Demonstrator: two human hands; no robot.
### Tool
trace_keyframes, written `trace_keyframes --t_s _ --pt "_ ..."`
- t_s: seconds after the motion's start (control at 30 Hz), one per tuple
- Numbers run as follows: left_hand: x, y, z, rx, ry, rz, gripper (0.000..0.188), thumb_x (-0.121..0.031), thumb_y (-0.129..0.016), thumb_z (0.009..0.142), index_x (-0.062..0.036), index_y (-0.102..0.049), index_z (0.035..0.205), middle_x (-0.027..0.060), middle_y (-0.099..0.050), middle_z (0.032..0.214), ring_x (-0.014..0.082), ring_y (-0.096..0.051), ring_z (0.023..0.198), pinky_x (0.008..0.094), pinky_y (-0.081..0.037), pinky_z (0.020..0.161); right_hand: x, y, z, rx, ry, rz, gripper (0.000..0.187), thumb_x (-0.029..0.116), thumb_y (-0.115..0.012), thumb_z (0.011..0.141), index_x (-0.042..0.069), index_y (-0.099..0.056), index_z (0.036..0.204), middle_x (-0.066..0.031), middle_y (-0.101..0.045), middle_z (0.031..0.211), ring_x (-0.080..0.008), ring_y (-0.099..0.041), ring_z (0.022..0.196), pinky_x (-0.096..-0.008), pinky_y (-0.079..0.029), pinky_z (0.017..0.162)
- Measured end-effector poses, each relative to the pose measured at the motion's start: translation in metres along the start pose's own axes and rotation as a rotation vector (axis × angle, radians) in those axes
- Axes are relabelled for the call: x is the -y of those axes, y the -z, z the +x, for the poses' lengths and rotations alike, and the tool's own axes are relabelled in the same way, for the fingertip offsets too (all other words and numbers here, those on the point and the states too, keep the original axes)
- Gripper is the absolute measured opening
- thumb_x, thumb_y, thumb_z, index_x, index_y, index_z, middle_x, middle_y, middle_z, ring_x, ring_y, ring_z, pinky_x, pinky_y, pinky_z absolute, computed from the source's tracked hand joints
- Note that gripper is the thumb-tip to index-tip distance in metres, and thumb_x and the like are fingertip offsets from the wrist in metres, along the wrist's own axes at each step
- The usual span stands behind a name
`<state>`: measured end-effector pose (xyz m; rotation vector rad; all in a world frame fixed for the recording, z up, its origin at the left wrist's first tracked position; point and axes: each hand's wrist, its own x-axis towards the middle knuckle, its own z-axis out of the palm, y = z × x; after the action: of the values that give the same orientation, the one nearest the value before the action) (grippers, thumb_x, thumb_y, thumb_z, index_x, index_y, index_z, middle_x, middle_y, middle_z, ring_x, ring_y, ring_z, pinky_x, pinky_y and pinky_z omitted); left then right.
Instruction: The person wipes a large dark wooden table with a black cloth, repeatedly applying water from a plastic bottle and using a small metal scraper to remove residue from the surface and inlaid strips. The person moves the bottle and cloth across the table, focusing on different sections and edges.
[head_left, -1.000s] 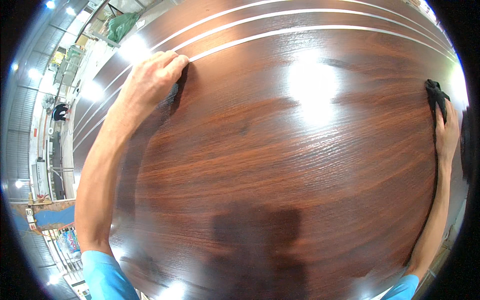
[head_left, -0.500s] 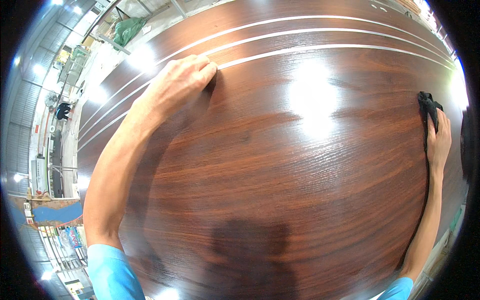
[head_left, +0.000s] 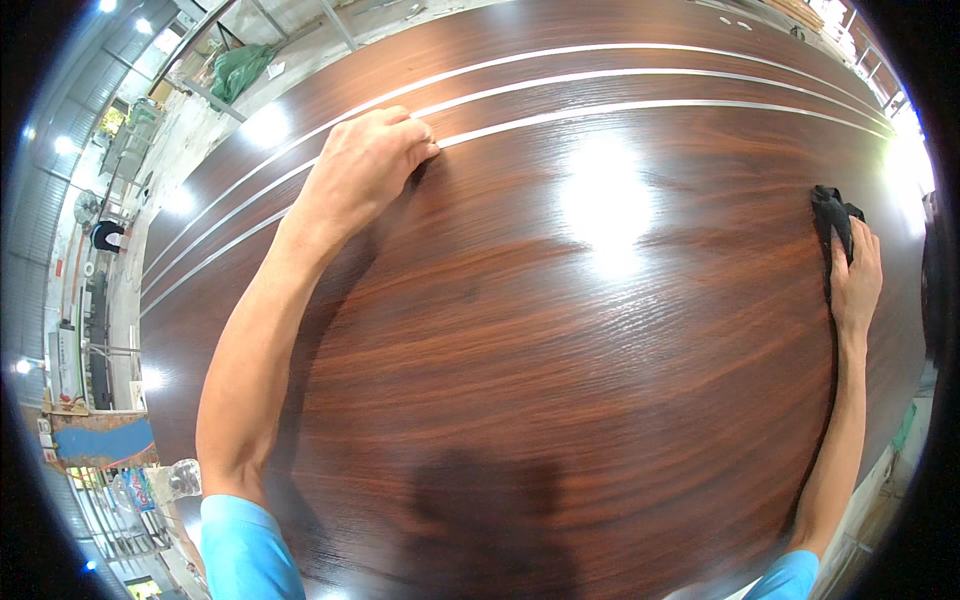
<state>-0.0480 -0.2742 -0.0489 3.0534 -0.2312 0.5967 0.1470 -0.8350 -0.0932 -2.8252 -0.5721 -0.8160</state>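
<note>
A large dark brown wood-grain panel (head_left: 560, 360) stretches beneath both arms, with three pale lines running across its far part. My left hand (head_left: 375, 155) is closed at the nearest pale line (head_left: 600, 107), knuckles up and fingertips down at the surface. Whatever its fingers may pinch is hidden underneath. Far to the right, my right hand (head_left: 858, 275) grips a bunched black cloth (head_left: 832, 212) against the panel, and part of the cloth sticks out past the fingers.
Beyond the far left edge, a green sheet (head_left: 240, 72) lies heaped on the floor near metal bars. A clear plastic bottle (head_left: 185, 478) and a blue surface (head_left: 105, 440) are beside the panel's left edge. Farther off at left, a person (head_left: 107, 237) is partly visible.
The view has shifted slightly, so the panel sits a little farther left and lower. My left hand has slid slightly right along the pale line. My right hand still holds the black cloth.
</note>
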Motion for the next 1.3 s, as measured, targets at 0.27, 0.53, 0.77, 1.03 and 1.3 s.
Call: trace_keyframes --t_s 0.27,0.53,0.77,1.03,1.3 --pt "-0.041 -0.022 0.023 -0.025 0.244 -0.089 0.02 -0.019 -0.071 0.098 0.0 -0.065 0.094 0.0166 -0.069 0.094 0.0347 -0.066 0.092 0.046 -0.052 0.085 0.007 0.004 0.002 0.0 -0.078 0.044 0.032 0.012 -0.063 0.104 0.0 -0.066 0.133 -0.0136 -0.069 0.126 -0.0291 -0.066 0.116 -0.0403 -0.052 0.104" --pt "-0.033 -0.032 0.02 -0.04 0.309 -0.242 0.02 -0.02 -0.065 0.1 -0.0011 -0.061 0.094 0.0158 -0.066 0.085 0.0348 -0.064 0.088 0.046 -0.05 0.083 0.007 0.005 0.0 -0.003 -0.028 0.013 0.033 0.012 -0.063 0.104 0.0 -0.066 0.134 -0.0151 -0.069 0.125 -0.0303 -0.067 0.115 -0.0411 -0.053 0.103" --pt "-0.031 -0.028 0.017 -0.091 0.184 -0.257 0.015 -0.014 -0.066 0.1 -0.0023 -0.06 0.093 0.0144 -0.063 0.088 0.0328 -0.06 0.088 0.0443 -0.048 0.083 0.013 0.008 0.0 0.025 -0.07 0.046 0.033 0.012 -0.064 0.103 -0.001 -0.066 0.133 -0.0172 -0.068 0.124 -0.0328 -0.066 0.115 -0.0422 -0.052 0.103" --pt "-0.049 -0.033 0.024 -0.159 0.117 -0.258 0.013 -0.013 -0.07 0.097 -0.0038 -0.068 0.105 0.0116 -0.065 0.099 0.0303 -0.059 0.096 0.0422 -0.047 0.09 0.025 0.014 0.002 -0.003 -0.026 0.04 0.031 0.012 -0.065 0.101 -0.001 -0.067 0.13 -0.0179 -0.069 0.124 -0.0348 -0.065 0.116 -0.0426 -0.052 0.104" --pt "-0.063 -0.044 0.036 -0.211 0.238 -0.255 0.008 -0.011 -0.069 0.095 -0.0047 -0.064 0.098 0.0116 -0.064 0.097 0.0319 -0.058 0.095 0.045 -0.044 0.086 0.037 0.019 0.004 0.012 -0.076 0.015 0.03 0.009 -0.067 0.098 -0.002 -0.067 0.125 -0.0149 -0.07 0.122 -0.0336 -0.064 0.111 -0.0424 -0.053 0.099"
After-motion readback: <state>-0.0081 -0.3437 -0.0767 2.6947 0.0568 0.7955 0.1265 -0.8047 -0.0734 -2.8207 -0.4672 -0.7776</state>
